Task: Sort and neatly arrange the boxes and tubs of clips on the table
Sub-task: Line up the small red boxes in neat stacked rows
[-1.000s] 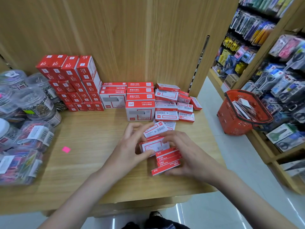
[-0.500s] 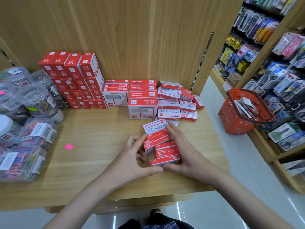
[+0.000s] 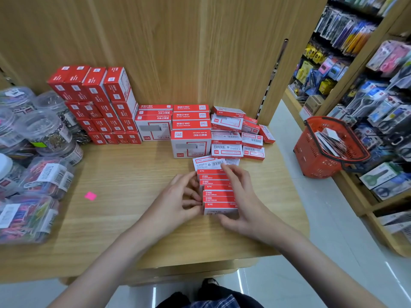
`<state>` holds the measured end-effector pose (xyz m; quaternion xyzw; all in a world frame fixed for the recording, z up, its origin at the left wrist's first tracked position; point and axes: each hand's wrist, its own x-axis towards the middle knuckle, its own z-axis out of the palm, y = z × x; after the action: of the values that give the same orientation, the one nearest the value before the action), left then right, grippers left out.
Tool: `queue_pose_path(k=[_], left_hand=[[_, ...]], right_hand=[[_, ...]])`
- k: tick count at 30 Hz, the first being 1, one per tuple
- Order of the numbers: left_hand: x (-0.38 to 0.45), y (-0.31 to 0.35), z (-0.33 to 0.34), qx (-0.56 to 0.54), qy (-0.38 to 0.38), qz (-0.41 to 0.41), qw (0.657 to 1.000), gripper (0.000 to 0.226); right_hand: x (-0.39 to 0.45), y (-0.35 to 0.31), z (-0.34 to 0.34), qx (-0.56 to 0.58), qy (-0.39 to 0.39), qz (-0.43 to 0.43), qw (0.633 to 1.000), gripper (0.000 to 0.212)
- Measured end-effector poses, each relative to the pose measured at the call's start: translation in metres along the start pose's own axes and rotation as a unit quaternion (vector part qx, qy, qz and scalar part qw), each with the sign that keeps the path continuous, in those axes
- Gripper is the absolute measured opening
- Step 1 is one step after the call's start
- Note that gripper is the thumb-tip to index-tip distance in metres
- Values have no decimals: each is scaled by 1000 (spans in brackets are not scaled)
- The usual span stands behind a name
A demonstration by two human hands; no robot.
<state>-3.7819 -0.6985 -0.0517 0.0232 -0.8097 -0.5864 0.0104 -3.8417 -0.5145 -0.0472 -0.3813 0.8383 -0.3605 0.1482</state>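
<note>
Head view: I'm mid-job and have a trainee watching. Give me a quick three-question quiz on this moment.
1. True or false: both hands are on the row of small red boxes near the front of the table.
2. Where do the clear tubs of clips stand? A) at the table's left edge B) in the red basket C) on top of the tall red box stack
3. Fill in: the loose pink scrap lies to the ___ of the left hand.

Key: 1 true, the right hand flanks the row's other side; 2 A; 3 left.
</note>
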Motion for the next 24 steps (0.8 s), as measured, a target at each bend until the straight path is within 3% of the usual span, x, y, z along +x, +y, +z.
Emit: queue_pose_path(k=[4,8,10,15,19,22,24], left_hand=[[-2,1,-7,-6,-6,-4,1000,64],[8,-1,-22,53,133,31,989,38],[21,3,-21,123,152,31,980,26],[44,8,-4,281,121,-2,952,34],[39,9,-3,247,93,56,963,25],[38,6,-4,218,15,87,972,31],[38,5,-7,125,-46,60,989,42]], right_hand=[[1,0,-8,-111,-6,-15,994,93],[2,0,-18,-121,-4,-7,993,90],[3,1,-25,-132,-19,-9,991,91],[3,5,-41,-154,-56,-7,986,92],[0,7,-44,-170,-44,-23,984,92],[-2,6,-44,-184,-43,-31,981,91],[-3,7,-41,-149,-46,-31,987,92]])
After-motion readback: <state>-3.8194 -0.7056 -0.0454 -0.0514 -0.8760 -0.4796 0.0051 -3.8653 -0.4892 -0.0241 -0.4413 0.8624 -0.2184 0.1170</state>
